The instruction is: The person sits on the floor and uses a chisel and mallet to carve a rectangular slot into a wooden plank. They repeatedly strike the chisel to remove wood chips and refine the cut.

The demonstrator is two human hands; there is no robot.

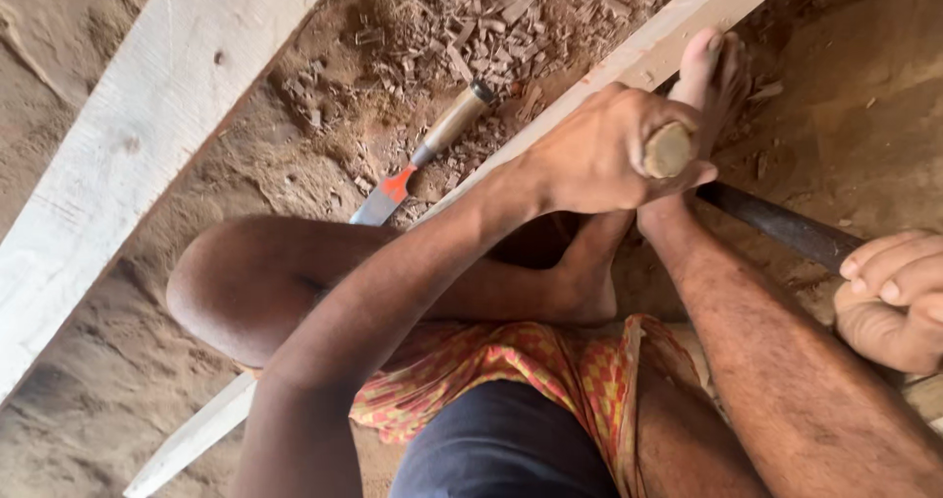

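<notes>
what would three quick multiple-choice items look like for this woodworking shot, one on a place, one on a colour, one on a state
1. Where does the spare chisel lie?
A. on the sandy ground between the two beams
B. on top of the wide beam
C. in the person's lap

2. What colour is the band at the base of the spare chisel's blade?
A. blue
B. orange-red
C. green

3. How is the left hand set?
A. flat and open on the sand
B. shut round a round-ended wooden handle
C. pinching a wood chip

Answers:
1 A, it rests on the sand beside the wood chips, between the wide beam and the narrow beam.
2 B, the patch next to the metal blade is orange-red.
3 B, its fingers wrap the handle, whose end shows by the thumb.
</notes>
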